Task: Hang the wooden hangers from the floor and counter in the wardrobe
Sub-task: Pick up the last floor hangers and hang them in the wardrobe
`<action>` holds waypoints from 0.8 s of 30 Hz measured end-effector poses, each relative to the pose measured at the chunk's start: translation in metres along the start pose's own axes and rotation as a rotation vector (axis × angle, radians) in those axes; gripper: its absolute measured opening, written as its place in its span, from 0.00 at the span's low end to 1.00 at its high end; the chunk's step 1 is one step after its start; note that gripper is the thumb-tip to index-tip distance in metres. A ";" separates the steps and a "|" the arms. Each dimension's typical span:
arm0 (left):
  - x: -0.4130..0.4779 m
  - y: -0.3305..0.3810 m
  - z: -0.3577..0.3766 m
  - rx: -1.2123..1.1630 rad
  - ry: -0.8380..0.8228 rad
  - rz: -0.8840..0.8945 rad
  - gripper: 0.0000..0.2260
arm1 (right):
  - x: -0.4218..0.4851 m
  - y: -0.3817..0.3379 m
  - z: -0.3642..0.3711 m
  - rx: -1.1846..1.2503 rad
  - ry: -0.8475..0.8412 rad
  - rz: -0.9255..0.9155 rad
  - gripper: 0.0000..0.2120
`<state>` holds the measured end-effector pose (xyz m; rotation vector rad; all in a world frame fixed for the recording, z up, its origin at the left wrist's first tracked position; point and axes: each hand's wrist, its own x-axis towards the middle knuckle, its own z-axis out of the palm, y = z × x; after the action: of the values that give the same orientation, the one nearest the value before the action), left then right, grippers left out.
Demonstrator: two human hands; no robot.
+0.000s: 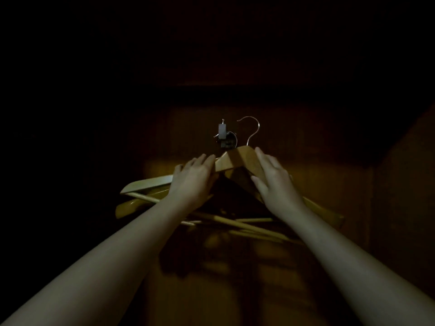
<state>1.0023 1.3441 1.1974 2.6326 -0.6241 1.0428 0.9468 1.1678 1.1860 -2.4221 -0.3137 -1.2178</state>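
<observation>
Both my arms reach forward into a dark wardrobe. A bundle of wooden hangers (235, 161) is held up between my hands, one metal hook (253, 128) rising above it. My left hand (195, 177) grips the left arms of the hangers, fingers curled over the wood. On the right arm of the front hanger lies my right hand (275, 182), its fingers wrapped over the top edge. Further hanger ends (146, 184) and crossbars (247, 223) stick out left and below. No rail is visible in the dark.
A small metal fitting with a grey block (223, 132) sits on the brown back panel (306, 142) just left of the hook. A wooden side wall (404, 184) rises at the right. Everything above and to the left is black.
</observation>
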 end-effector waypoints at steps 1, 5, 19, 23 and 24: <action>0.003 -0.003 0.001 0.007 -0.004 -0.012 0.23 | 0.006 -0.001 0.003 -0.006 -0.021 0.008 0.31; 0.002 -0.014 0.007 -0.013 -0.069 -0.074 0.22 | 0.020 -0.003 0.017 -0.015 -0.120 -0.002 0.33; -0.020 -0.021 0.036 -0.037 0.110 -0.082 0.19 | 0.004 -0.002 0.035 -0.126 -0.042 -0.061 0.27; -0.020 -0.024 0.037 -0.030 0.123 -0.050 0.20 | 0.001 -0.002 0.035 -0.173 -0.028 -0.087 0.25; -0.021 -0.025 0.038 -0.029 0.124 -0.052 0.20 | 0.001 -0.002 0.036 -0.181 -0.026 -0.089 0.24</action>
<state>1.0224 1.3584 1.1542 2.5217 -0.5366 1.1617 0.9717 1.1863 1.1680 -2.6049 -0.3355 -1.3055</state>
